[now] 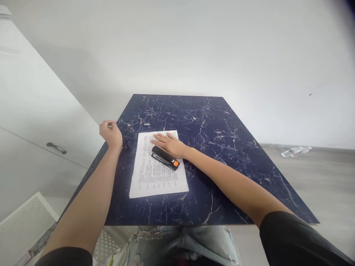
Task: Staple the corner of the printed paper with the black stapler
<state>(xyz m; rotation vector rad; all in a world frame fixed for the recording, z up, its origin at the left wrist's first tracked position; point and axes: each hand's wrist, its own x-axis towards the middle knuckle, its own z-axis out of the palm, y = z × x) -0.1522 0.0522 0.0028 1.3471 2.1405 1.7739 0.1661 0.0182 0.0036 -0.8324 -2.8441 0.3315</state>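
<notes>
My right hand [172,146] lies flat with spread fingers on the upper right of a stack of printed paper [155,188]. Just below that hand, a black stapler [165,158] with an orange patch at one end rests slantwise on the printed sheet. At the table's left edge my left hand [110,135] is curled closed. A small pale spot shows in the hollow of its fingers, too small to make out. A short strip, like staples [146,124], sits on the tabletop just above the paper.
The dark blue marbled table [210,129] stands against a white wall [194,48]. On the left is a white cabinet door with a dark handle [56,148]. A white perforated bin [30,210] is at lower left. Clear plastic packaging [295,151] lies on the floor at right.
</notes>
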